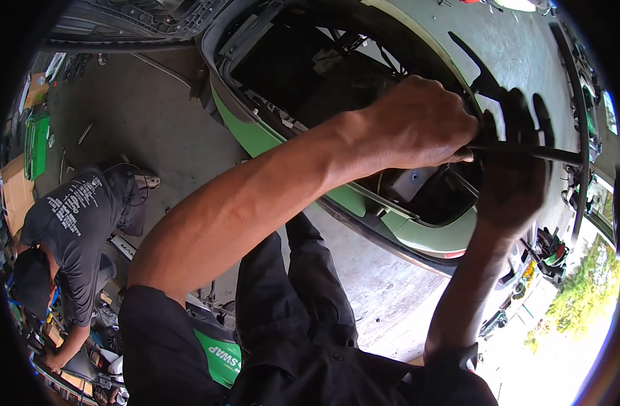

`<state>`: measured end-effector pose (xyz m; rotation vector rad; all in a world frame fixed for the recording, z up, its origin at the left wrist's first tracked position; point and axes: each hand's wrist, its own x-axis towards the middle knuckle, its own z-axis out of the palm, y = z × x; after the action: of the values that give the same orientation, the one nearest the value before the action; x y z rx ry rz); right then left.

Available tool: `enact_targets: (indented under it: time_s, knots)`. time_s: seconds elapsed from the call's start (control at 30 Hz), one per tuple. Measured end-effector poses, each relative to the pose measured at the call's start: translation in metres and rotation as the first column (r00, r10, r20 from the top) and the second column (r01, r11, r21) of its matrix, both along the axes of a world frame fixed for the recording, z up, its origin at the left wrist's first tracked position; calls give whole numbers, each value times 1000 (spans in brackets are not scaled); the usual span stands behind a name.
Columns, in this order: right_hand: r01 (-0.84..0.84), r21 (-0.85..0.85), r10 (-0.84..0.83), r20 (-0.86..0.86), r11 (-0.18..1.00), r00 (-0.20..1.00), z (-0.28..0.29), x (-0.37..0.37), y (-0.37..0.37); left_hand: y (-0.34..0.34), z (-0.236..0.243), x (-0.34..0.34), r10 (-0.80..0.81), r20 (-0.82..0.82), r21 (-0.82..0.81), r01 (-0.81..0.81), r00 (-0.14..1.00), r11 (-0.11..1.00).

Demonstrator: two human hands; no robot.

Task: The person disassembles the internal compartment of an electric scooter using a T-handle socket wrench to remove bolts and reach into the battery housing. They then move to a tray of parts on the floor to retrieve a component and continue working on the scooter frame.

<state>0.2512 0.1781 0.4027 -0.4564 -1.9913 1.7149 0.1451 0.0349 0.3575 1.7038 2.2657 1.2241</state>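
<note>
"Where's the thin, black, rubbery-looking strip (563,155)?"

"Crossing the shadowed, bare right hand (518,169), near the curved, pale-green painted car body (425,232)."

"Grip?"

"The bare left hand (425,122) is closed, seemingly around the strip's end; the right's fingers are spread (whether they touch it, I can't tell)."

"Danger?"

"If the left loosens, the strip might spring against the car body."

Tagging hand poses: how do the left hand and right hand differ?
The left hand is curled into a fist; the right hand has its fingers extended. The left hand's forearm slants across the view; the right hand's forearm rises steeply. Both are at the dark rod.
</note>
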Motion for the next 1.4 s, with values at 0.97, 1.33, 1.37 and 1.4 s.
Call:
enact_targets:
  time_s: [0.97, 1.33, 1.37, 1.4]
  knots:
    - [-219, 191, 214, 50, 957, 976, 16, -1, -16, 10, -1, 9, 8, 172, -67, 4, 985, 998]
    - [-90, 89, 92, -29, 992, 995, 14, -1, -9, 15, -6, 12, 38, 175, 15, -42, 984, 999]
    - [-21, 186, 19, 10, 982, 1000, 15, -1, -10, 15, -7, 13, -10, 170, 59, 0, 985, 998]
    - [11, 235, -17, 25, 972, 1000, 16, 0, -11, 15, -7, 14, -9, 170, 58, -1, 985, 998]
